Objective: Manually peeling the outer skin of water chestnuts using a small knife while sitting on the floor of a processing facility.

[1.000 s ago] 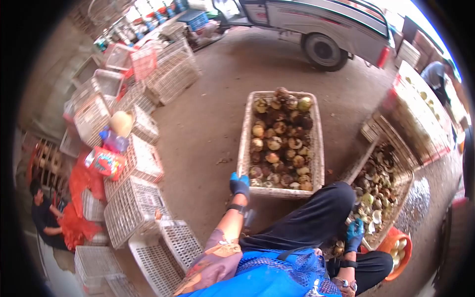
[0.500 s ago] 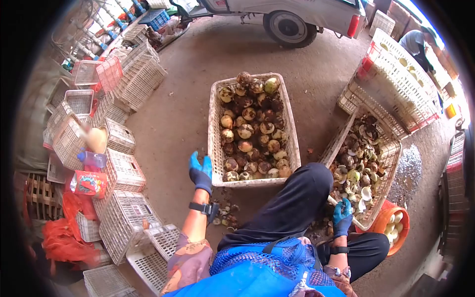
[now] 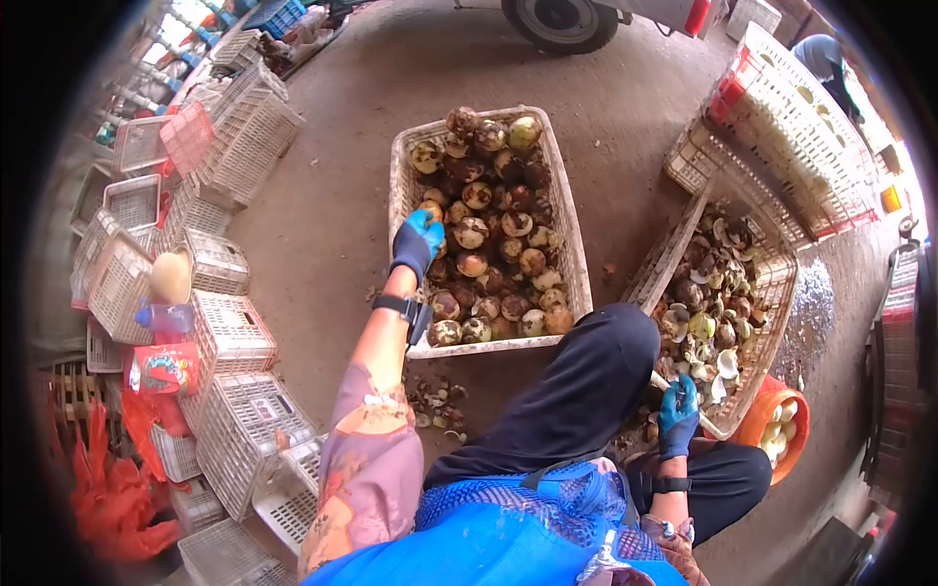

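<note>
A pale plastic crate (image 3: 578, 256) full of round, brown-stained onions (image 3: 471, 232) stands in front of me. My left hand (image 3: 418, 240), in a blue glove, reaches over its left side with fingers curled round an onion (image 3: 431, 210). Beside my bent knee, my right hand (image 3: 678, 406), also gloved, is closed at the near corner of a second crate (image 3: 779, 293). Whatever it holds is too small to make out. Cupped peels and onion scraps (image 3: 705, 327) fill that second crate. Whitish peeled onions (image 3: 779, 435) lie in an orange bucket (image 3: 750, 441) to its right.
Stacked crates (image 3: 256, 439) line the left, with a bottle (image 3: 166, 319) and red mesh bags (image 3: 117, 498) among them. A tall crate stack (image 3: 782, 137) rises at right; a person (image 3: 823, 61) is behind it. A vehicle wheel (image 3: 561, 21) stands at the back.
My left hand has moved from outside the crate's left side up and over its rim onto an onion. My right hand stays closed in nearly the same place. The view has shifted slightly.
</note>
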Motion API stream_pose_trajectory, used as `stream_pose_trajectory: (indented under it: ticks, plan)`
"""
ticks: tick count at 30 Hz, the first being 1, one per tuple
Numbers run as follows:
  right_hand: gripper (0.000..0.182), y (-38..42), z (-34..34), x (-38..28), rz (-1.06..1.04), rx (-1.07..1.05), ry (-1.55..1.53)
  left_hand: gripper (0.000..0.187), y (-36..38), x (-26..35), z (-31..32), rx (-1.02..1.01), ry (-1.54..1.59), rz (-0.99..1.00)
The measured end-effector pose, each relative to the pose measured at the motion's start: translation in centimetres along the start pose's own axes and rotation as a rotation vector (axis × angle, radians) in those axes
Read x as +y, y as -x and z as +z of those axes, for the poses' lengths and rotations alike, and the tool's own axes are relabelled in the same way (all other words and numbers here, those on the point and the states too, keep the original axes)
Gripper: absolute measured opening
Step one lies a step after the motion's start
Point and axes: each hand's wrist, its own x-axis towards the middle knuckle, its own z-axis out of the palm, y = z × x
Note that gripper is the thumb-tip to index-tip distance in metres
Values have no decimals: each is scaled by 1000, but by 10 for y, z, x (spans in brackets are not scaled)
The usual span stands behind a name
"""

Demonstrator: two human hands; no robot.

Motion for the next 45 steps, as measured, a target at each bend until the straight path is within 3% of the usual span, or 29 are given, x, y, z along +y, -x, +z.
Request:
stream_pose_trajectory:
  ticks: [3, 7, 16, 19, 21, 23, 25, 27, 29, 30, 33, 37, 39, 41, 42, 44, 45]
  plan:
    - [38, 2, 1, 4, 7, 6, -31, 60, -5, 15, 33, -150, -346, 4]
    - [41, 3, 3, -1, -15, 15, 6, 89, -8, 27, 92, -377, -663, -274]
    - [39, 6, 4, -7, 23, 43, 19, 74, -24, 36, 112, -335, -873, -271]
    - [40, 5, 3, -9, 39, 37, 0, 68, -20, 21, 106, -125, -647, -243]
    - [40, 4, 4, -6, 79, 22, -11, 47, -33, -25, 101, -123, 9, -158]
    - [41, 2, 6, -1, 99, 24, -26, 30, -22, -32, 87, -286, 867, -247]
    - [42, 4, 7, 3, 94, 21, -37, 42, 20, -2, 66, -331, 1327, -359]
    - [43, 5, 5, 4, 58, 25, -39, 61, 40, 28, 54, -440, 1450, -298]
    - [50, 7, 2, 3, 59, 18, -59, 74, 66, 72, 41, -510, 1640, -356]
    - [52, 7, -1, -8, 81, 37, -78, 82, 76, 83, 39, -667, 1838, -336]
    - [54, 12, -22, -55, 74, 44, 9, 81, 102, 135, 34, -864, 2003, -266]
    - [49, 13, -36, -44, -89, 78, -76, 75, 132, 191, 23, -1051, 1970, -310]
    - [40, 14, -47, -50, -117, 53, -94, 78, 142, 207, 25, -1162, 1932, -227]
    - [35, 23, -61, -85, -71, -52, -374, 81, 167, 243, 21, -1122, 1919, -464]
    - [35, 24, -64, -107, -178, -23, -359, 80, 174, 253, 28, -1136, 1915, -396]
    - [33, 42, -84, -162, -55, -189, -362, 77, 189, 271, 49, -1169, 1887, -411]
    - [31, 42, -76, -155, -334, -39, -216, 75, 197, 278, 60, -1188, 1867, -430]
